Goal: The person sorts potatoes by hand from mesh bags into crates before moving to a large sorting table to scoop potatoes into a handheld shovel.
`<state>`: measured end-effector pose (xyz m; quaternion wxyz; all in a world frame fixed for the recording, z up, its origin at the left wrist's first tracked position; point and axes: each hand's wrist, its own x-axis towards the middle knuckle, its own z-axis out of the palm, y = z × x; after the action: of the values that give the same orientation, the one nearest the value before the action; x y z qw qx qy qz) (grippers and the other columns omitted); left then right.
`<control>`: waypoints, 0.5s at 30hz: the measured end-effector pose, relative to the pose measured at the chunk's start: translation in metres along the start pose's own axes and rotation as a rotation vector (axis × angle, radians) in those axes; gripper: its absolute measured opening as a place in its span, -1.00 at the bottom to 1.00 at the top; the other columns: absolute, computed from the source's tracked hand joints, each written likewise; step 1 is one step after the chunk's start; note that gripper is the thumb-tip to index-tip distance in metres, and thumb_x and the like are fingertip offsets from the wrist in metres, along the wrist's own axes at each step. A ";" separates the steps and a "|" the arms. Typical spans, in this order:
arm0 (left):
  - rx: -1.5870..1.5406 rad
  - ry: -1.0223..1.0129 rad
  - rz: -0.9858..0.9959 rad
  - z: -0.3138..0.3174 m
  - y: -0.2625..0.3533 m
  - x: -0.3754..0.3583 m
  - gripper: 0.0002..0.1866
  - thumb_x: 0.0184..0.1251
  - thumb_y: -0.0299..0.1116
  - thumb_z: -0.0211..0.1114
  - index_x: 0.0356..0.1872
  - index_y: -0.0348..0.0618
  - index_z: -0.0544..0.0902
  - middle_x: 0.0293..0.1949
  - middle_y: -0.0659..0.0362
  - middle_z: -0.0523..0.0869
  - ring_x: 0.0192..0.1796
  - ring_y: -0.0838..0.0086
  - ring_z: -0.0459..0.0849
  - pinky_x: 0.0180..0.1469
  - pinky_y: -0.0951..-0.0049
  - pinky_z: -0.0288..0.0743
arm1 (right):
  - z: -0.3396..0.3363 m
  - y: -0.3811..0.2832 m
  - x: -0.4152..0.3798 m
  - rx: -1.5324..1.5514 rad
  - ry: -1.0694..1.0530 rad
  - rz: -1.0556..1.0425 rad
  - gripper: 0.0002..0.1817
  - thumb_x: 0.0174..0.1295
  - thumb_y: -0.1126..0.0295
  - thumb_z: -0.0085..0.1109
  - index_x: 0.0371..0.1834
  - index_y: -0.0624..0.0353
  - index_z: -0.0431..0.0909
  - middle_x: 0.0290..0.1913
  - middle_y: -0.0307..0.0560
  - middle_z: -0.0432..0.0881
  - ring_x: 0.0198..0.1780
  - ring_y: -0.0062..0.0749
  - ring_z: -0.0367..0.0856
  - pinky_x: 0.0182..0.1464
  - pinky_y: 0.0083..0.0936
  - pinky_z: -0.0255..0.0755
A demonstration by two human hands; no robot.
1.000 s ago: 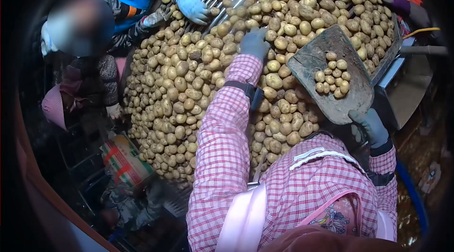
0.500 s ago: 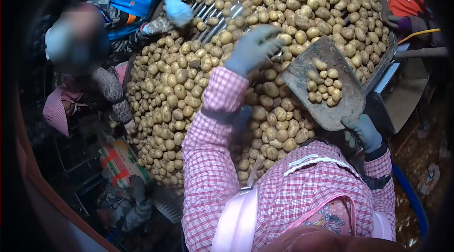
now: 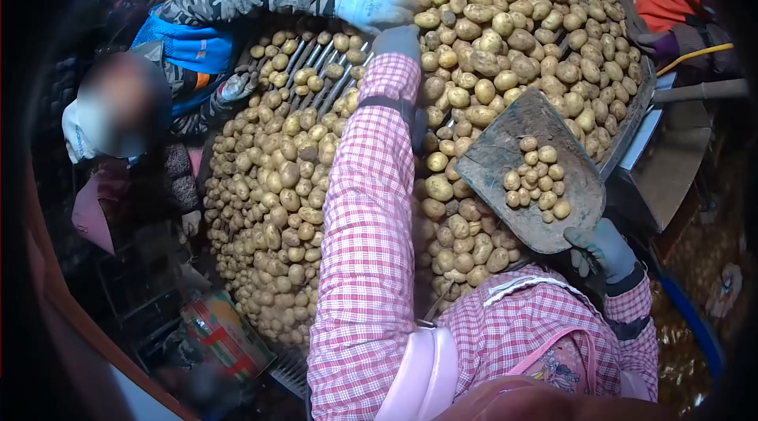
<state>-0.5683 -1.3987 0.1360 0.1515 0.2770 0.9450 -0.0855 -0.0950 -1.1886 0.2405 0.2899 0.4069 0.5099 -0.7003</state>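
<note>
My right hand (image 3: pixel 604 251), in a grey-green glove, is closed on the near end of a worn metal scoop (image 3: pixel 505 208). Several small potatoes (image 3: pixel 541 176) lie in the scoop, which rests over the potato pile (image 3: pixel 489 62). My left arm stretches far forward across the pile. At its end, my gloved left hand (image 3: pixel 397 40) is by potatoes at the edge of a slatted metal grate (image 3: pixel 304 73). Its fingers are hidden from me, next to a co-worker's light-blue gloved hand (image 3: pixel 375 10).
A co-worker in a blue vest (image 3: pixel 189 46) leans in from the left, near another person in a pink head covering (image 3: pixel 103 208). Right of the pile stand an open cardboard box (image 3: pixel 671 164) and a grey pole (image 3: pixel 699 92). A printed carton (image 3: pixel 225 334) is at lower left.
My left hand has moved forward and left, toward the grate. The co-worker's blue glove has reached right beside it. More slats show. The scoop sits slightly lower in view, still in my right hand.
</note>
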 end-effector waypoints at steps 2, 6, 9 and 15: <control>-0.002 0.051 0.037 0.018 -0.005 0.008 -0.62 0.59 -0.35 0.11 0.34 0.01 0.65 0.31 0.06 0.74 0.34 0.17 0.72 0.39 0.12 0.58 | 0.001 -0.002 -0.001 -0.021 0.000 -0.002 -0.61 0.38 0.17 0.46 -0.40 0.32 0.71 -0.61 -0.09 0.67 -0.72 -0.47 0.52 -0.67 -0.57 0.34; -0.105 -0.061 -0.084 0.007 -0.009 -0.016 -0.55 0.54 -0.21 0.21 0.36 -0.08 0.60 0.38 -0.11 0.66 0.38 0.06 0.67 0.42 0.08 0.55 | -0.005 0.004 0.001 -0.026 -0.011 -0.025 -0.63 0.39 0.18 0.45 -0.36 0.33 0.72 -0.61 -0.09 0.67 -0.72 -0.46 0.53 -0.67 -0.57 0.35; -0.204 0.020 -0.172 0.040 -0.053 -0.036 -0.45 0.43 -0.11 0.27 0.38 -0.12 0.61 0.31 -0.23 0.70 0.36 -0.06 0.67 0.45 0.07 0.51 | -0.011 0.004 0.002 -0.075 -0.068 -0.032 -0.63 0.40 0.18 0.44 -0.34 0.35 0.73 -0.60 -0.07 0.67 -0.70 -0.44 0.56 -0.66 -0.55 0.40; -0.151 -0.128 -0.250 0.024 -0.077 -0.082 -0.49 0.56 -0.05 0.16 0.33 -0.12 0.70 0.39 -0.17 0.65 0.40 -0.04 0.66 0.48 0.06 0.50 | -0.021 0.008 0.010 -0.187 -0.108 -0.086 -0.60 0.42 0.18 0.44 -0.36 0.39 0.71 -0.60 -0.02 0.68 -0.70 -0.36 0.61 -0.65 -0.49 0.47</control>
<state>-0.5398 -1.5094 0.1468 0.2199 0.1392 0.9643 -0.0496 -0.0876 -1.1708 0.2243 0.3233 0.3174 0.5738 -0.6822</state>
